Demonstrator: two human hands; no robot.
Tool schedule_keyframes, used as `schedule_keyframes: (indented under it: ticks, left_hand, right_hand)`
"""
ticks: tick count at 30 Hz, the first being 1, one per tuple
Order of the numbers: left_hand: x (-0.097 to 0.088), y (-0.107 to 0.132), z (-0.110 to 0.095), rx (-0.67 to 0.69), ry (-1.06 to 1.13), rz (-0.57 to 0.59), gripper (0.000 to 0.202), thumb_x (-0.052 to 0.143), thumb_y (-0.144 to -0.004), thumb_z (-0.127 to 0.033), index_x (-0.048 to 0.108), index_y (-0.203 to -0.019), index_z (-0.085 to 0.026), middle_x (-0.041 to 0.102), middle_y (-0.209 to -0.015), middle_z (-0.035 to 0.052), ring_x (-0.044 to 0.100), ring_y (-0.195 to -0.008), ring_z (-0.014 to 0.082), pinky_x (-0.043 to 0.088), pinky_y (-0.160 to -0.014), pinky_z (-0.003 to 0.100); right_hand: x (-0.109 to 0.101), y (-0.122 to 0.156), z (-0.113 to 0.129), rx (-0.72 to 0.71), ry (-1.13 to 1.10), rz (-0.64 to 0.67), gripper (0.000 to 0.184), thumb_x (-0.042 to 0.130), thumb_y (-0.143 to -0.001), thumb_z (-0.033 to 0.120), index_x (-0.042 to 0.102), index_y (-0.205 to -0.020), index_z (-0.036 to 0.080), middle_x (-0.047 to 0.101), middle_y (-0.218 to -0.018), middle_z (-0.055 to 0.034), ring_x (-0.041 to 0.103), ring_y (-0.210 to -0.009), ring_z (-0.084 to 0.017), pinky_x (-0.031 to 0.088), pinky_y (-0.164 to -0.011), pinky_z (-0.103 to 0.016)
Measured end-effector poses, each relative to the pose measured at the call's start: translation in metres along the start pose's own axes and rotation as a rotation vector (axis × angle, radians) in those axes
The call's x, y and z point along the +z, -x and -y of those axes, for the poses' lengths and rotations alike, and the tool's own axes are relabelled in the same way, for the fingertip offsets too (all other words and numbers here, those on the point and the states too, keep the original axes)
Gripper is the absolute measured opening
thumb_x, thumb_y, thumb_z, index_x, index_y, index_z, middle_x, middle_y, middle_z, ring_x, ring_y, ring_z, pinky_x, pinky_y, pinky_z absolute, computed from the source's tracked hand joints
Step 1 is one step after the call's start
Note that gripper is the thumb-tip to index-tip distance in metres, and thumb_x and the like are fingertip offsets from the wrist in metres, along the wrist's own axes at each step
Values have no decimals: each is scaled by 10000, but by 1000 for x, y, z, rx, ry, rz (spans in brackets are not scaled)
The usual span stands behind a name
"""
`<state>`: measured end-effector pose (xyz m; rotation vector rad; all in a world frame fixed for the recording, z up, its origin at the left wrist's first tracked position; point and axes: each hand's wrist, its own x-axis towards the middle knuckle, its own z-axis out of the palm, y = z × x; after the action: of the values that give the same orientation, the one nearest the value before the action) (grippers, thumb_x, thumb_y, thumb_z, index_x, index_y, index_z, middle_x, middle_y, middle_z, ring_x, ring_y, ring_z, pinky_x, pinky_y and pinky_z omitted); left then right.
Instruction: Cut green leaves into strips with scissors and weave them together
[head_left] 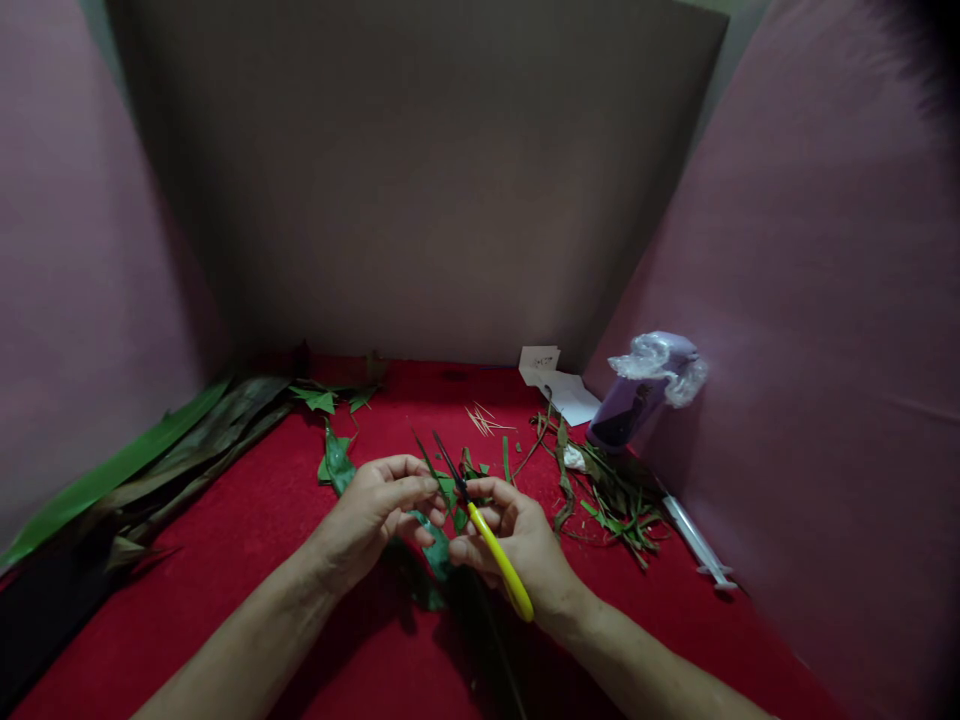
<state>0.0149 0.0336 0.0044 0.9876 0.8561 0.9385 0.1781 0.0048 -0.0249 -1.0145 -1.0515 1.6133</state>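
Note:
Over the red cloth, my left hand (375, 512) pinches a thin dark green strip (425, 456) that looks cut from a leaf. Its upper end points up and to the left. My right hand (521, 540) is closed around scissors with yellow handles (501, 562), their dark blades tilted up beside the strip. The blades look nearly together, though I cannot tell exactly. Below and between both hands lies a long green leaf (436, 556), partly hidden by the fingers and in shadow. Small leaf pieces (484, 469) lie just beyond the right hand.
Toothpicks (486, 420) lie scattered ahead. On the right are a heap of dried stems and leaves (619, 495), a syringe (696, 540), a purple container (634, 405) topped with clear plastic, and white papers (566, 395). Long leaves (142, 455) line the left wall.

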Motion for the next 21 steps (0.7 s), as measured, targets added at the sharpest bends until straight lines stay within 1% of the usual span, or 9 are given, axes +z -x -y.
schedule_keyframes:
  ticks: [5,14,18,21]
  left_hand:
    - [-3,0,2,15,5,13,74,610,-719,-166,543,-708,-136,618,-635,38,594,-570,144,486,-454,236]
    - [-1,0,1,11,-2,9,87,627,-697,-174,547,-693,-138,611,-612,31,591,-558,145,481,-445,234]
    - [-2,1,1,5,-1,2,74,621,-687,-170,554,-689,-139,610,-590,35,578,-539,140,472,-440,230]
    - [-2,0,0,0,-2,-20,59,606,-688,-162,552,-682,-141,602,-580,31,570,-531,137,465,-434,227]
  right_hand:
    - [0,0,0,8,11,0,600,836,-460,265,471,-925,161,556,-509,80,381,-324,-15,308,-308,-125]
    - [1,1,0,10,18,0,597,832,-468,272,466,-928,167,544,-510,83,374,-329,-19,298,-313,-133]
    - [0,-1,-1,-66,22,-19,519,798,-535,306,479,-920,168,512,-500,89,369,-350,-32,298,-340,-155]
    - [0,1,2,-141,98,-44,438,767,-585,294,505,-915,173,533,-579,62,445,-466,-64,367,-447,-187]
